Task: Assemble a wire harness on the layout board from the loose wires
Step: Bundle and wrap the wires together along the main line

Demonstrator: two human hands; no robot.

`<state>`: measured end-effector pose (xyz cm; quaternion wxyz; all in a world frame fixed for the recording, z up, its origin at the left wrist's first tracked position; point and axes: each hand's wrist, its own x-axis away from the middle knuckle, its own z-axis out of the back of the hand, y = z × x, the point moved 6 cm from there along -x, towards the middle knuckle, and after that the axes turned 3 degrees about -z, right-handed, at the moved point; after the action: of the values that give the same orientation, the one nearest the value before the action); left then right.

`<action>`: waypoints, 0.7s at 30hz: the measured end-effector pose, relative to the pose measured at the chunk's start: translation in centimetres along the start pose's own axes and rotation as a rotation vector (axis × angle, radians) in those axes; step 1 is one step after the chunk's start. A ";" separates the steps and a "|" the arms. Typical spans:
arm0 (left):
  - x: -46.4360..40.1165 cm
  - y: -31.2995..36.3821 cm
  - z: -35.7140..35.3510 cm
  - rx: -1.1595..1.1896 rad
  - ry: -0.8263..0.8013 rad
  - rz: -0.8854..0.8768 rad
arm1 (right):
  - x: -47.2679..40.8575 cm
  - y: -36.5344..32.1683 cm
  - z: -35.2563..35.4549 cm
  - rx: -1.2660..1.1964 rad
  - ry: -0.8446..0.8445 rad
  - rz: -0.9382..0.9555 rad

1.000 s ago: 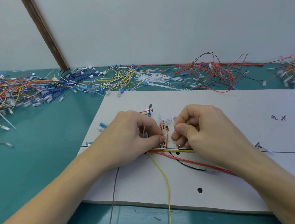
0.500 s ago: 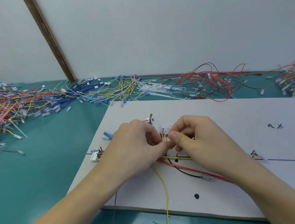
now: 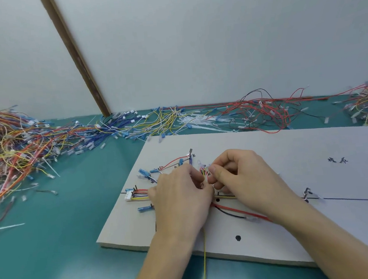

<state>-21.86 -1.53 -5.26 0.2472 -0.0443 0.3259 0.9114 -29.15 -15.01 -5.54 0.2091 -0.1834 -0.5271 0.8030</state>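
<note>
You have a pale grey flat layout board [image 3: 268, 152] marked with black dots and lines, lying on a teal green table mat [image 3: 74, 215], with tangled loose wires [image 3: 18, 140] in red, orange, yellow, blue and white, and a thin yellow trailing wire [image 3: 204, 253].

Two bare arms come in from the bottom edge. No sleeves show on them; both forearms are uncovered all the way up to where the picture ends. The left hand [image 3: 181, 197] has no glove, no ring and no watch that can be seen. The right hand [image 3: 246, 178] is bare too, with no ring or band on the wrist. The thumb nail on the right hand is short and plain, with no paint. Nothing else of the person shows, only the two arms and the two hands.
</note>
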 end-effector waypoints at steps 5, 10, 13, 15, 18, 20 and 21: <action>0.4 0.4 0.0 0.006 0.059 0.010 | 0.2 -0.4 -0.1 0.001 0.004 0.024; 0.9 0.6 -0.1 -0.022 0.118 -0.022 | -0.1 -0.2 0.0 -0.028 0.008 0.011; 0.9 0.6 -0.2 -0.055 0.095 -0.038 | -0.2 -0.2 -0.1 -0.006 0.003 0.023; 0.8 0.5 -0.1 -0.054 0.087 -0.047 | -0.2 -0.3 -0.2 0.015 0.001 0.048; 0.7 0.2 0.0 0.006 0.092 -0.023 | -0.3 -0.4 -0.1 -0.014 -0.006 0.048; 0.8 0.2 0.1 0.021 0.104 -0.015 | -0.4 -0.1 0.0 -0.070 -0.014 0.022; 0.9 0.2 0.1 0.018 0.115 -0.014 | -0.3 0.1 0.0 -0.099 -0.015 0.004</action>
<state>-22.77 -1.23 -5.27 0.2347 -0.0965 0.3474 0.9027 -28.85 -15.19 -5.58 0.1941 -0.1885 -0.5674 0.7777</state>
